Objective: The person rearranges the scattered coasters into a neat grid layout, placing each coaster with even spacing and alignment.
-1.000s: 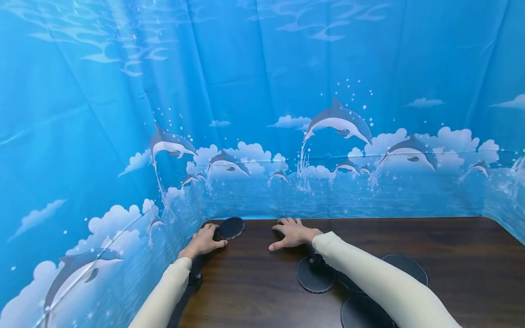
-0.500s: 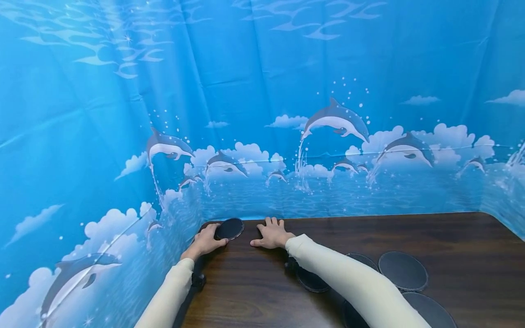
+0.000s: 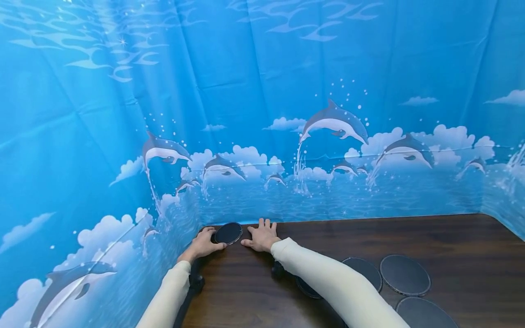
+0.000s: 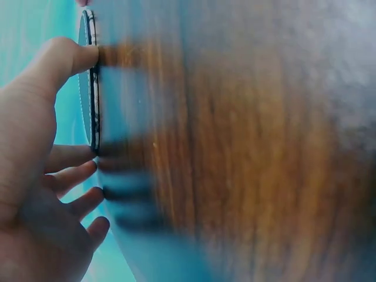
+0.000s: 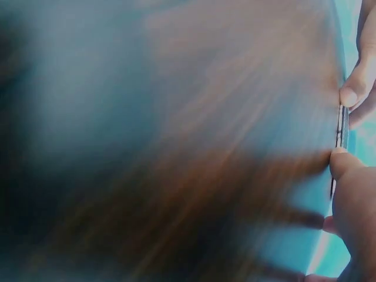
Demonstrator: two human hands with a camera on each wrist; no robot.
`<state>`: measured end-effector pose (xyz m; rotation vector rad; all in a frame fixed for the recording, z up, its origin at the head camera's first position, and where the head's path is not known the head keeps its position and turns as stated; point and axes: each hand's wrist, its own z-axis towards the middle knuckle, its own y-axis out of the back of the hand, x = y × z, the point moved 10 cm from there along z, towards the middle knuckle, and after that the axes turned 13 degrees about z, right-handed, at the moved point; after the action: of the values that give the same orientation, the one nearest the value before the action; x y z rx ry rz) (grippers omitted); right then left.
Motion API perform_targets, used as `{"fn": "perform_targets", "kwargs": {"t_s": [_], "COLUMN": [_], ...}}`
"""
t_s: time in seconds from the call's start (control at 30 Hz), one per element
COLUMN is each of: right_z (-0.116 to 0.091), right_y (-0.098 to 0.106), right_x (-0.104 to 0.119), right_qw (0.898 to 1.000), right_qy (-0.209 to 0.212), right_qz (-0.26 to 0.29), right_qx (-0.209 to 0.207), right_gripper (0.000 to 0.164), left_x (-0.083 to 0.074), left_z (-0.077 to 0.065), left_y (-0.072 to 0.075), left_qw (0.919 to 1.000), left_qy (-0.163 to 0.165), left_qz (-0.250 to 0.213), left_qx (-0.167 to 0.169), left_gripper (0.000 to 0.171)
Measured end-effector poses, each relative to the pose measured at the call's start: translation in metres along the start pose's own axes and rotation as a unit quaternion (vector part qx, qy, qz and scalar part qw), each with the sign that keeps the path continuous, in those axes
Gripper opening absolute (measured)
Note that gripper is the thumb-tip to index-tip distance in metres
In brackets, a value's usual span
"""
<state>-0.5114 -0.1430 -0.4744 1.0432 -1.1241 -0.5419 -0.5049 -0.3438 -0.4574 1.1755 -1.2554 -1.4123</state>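
Observation:
A round black coaster (image 3: 228, 233) with a stitched rim lies at the table's far left corner. My left hand (image 3: 203, 243) holds it from the left; in the left wrist view, the thumb and index finger of that hand (image 4: 35, 135) meet the coaster's rim (image 4: 91, 106) at two spread points. To the right of the coaster, my right hand (image 3: 261, 237) lies over the table with fingers spread and its thumb toward the rim. The right wrist view has the thumb of my right hand (image 5: 352, 188) close by the coaster's edge (image 5: 341, 126), below the left thumb.
Several more black coasters lie on the dark wooden table (image 3: 463, 246) at the right, among them one coaster (image 3: 405, 274) and another coaster (image 3: 424, 314); my right sleeve partly covers others. A blue dolphin-print curtain (image 3: 262, 114) stands along the table's back and left edges.
My right hand has moved left along the far edge, up close to the coaster. The left hand has stayed at the coaster's left side. The view has shifted slightly.

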Motion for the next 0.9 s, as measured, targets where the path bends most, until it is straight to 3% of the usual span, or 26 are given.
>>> {"fn": "perform_targets", "kwargs": {"t_s": [0.23, 0.47, 0.9], "right_z": [0.000, 0.003, 0.003], "right_y": [0.000, -0.012, 0.001], "right_x": [0.004, 0.008, 0.016], "right_qw": [0.999, 0.997, 0.988], "right_qy": [-0.031, -0.048, -0.050], "right_qz": [0.004, 0.054, 0.130], "right_qx": [-0.019, -0.037, -0.062], "right_gripper": [0.063, 0.056, 0.043], "left_x": [-0.001, 0.002, -0.001], "left_z": [0.003, -0.001, 0.001], "left_y": [-0.005, -0.010, 0.001], "left_qw": [0.9993, 0.9991, 0.9975], "left_qy": [-0.007, -0.002, -0.011], "left_qz": [-0.035, -0.041, -0.064], "left_qx": [-0.003, -0.008, -0.028], "left_gripper": [0.082, 0.080, 0.078]}}
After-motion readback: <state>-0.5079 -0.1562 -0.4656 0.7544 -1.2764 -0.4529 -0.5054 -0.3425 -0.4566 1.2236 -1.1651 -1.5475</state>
